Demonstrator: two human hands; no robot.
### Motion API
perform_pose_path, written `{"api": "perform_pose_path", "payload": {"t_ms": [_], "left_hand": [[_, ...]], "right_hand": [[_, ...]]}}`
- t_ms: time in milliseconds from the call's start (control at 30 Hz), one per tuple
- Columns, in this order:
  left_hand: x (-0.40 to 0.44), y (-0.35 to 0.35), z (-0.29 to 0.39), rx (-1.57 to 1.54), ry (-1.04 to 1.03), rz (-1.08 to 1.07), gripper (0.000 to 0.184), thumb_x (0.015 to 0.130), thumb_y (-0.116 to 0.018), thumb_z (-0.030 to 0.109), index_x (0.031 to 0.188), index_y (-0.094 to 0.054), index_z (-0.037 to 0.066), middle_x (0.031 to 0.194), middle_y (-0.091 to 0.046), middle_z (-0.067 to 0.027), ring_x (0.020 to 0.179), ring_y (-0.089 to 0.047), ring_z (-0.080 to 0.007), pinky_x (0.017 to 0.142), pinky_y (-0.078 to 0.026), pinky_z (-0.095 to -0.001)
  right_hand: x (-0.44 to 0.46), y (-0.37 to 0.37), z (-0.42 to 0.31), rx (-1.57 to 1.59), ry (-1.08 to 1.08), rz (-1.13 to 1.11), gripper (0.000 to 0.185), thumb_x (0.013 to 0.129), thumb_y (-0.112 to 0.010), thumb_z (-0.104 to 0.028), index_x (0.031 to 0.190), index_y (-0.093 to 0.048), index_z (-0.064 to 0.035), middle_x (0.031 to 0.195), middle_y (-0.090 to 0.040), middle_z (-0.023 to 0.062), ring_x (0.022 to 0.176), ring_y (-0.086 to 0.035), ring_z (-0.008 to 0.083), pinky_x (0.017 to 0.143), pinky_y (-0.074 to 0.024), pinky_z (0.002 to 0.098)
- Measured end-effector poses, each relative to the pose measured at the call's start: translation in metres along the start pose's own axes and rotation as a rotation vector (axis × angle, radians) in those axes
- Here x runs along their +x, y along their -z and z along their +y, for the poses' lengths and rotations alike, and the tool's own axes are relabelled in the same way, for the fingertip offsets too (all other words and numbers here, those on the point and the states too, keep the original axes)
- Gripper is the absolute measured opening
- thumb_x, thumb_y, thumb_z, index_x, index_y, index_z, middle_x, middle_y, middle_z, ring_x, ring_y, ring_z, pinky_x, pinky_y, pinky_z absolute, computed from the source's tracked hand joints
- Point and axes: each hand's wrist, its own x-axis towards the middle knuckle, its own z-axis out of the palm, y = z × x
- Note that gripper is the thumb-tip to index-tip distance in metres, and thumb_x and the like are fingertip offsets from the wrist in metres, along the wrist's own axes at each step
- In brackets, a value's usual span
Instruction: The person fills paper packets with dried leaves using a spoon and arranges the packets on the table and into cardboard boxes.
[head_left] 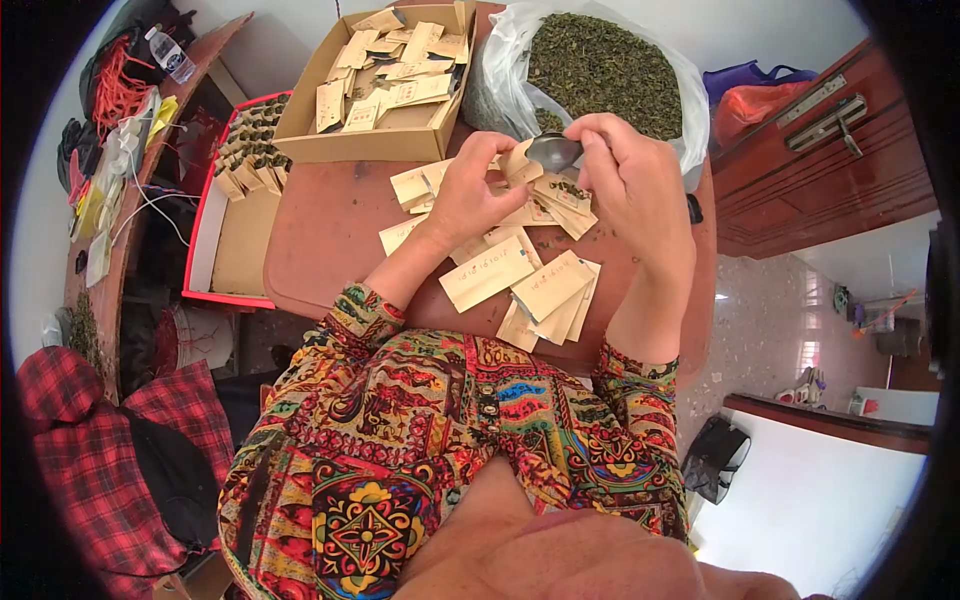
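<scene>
My left hand (472, 192) pinches a small paper packet (519, 163) above the brown table (330, 230). In my right hand (632, 172) is a metal spoon (555, 150), its bowl touching or very near the packet's mouth. What lies inside the packet is hidden. Below my hands, several flat paper packets (488, 274) are spread and overlapping, some with bits of dried leaf on them. Behind my right hand stands a clear plastic bag (497, 85) full of dried green leaves (600, 72).
A cardboard box (360, 148) of packets stands at the back. To its left, a red-edged tray (245, 235) holds rows of leaf-filled packets. A side shelf (150, 160) with bags and a bottle (170, 55) is at far left; a wooden door (820, 150) stands at right.
</scene>
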Motion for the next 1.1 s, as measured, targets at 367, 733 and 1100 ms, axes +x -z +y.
{"api": "perform_pose_path", "payload": {"t_ms": [367,733,1100], "left_hand": [[-0.002,-0.004,-0.009,-0.053,0.033,0.004,0.045,0.075,-0.076,0.003,0.115,-0.056,0.002,0.113,-0.053,-0.0092,0.106,-0.060,-0.0198,0.083,-0.062,-0.0309],[-0.004,-0.002,-0.006,-0.007,-0.045,-0.025,0.053,0.075,-0.075,0.006,0.124,-0.055,0.002,0.113,-0.057,-0.0125,0.107,-0.061,-0.0242,0.081,-0.061,-0.0319],[-0.006,-0.007,-0.014,-0.130,0.011,-0.026,0.057,0.078,-0.079,0.013,0.129,-0.055,0.006,0.121,-0.057,-0.0122,0.112,-0.060,-0.0247,0.088,-0.057,-0.0338]], "right_hand": [[0.002,-0.008,0.004,-0.086,0.029,-0.026,0.020,0.096,-0.051,-0.014,0.094,-0.067,-0.0017,0.075,-0.068,0.0180,0.070,-0.067,0.0374,0.065,-0.0507,0.0465],[0.009,-0.004,0.017,0.256,-0.179,-0.154,0.024,0.098,-0.049,-0.014,0.098,-0.067,0.0012,0.061,-0.064,0.0094,0.059,-0.067,0.0191,0.059,-0.0495,0.0336],[0.003,-0.002,0.005,-0.016,-0.032,-0.032,0.022,0.097,-0.052,-0.014,0.097,-0.068,0.0004,0.064,-0.065,0.0142,0.061,-0.067,0.0283,0.060,-0.0501,0.0374]]}}
